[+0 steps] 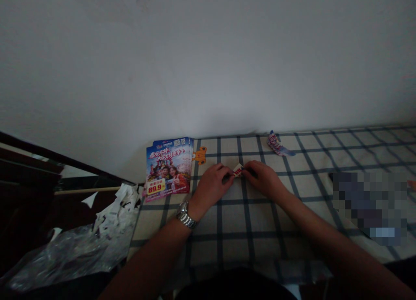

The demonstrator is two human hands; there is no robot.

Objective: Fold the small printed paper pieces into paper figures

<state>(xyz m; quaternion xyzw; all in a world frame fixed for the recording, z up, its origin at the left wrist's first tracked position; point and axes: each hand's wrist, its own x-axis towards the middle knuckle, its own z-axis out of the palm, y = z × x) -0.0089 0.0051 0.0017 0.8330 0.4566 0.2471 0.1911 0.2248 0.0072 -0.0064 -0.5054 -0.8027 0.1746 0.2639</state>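
My left hand (212, 185) and my right hand (264, 177) meet over a checked tablecloth (247, 222), both pinching a small folded piece of printed paper (238, 170) between their fingertips. The paper is white and red and lies low over the cloth. A metal watch (186, 215) is on my left wrist. A stack of colourful flyers (168, 167) lies to the left of my left hand, at the table's far left corner.
A small orange paper figure (199, 155) lies beside the flyers. A folded printed paper shape (278, 145) sits near the wall. A plastic bag with paper scraps (81, 243) hangs off the left edge. A blurred-out patch (370, 204) lies at right. A white wall rises behind.
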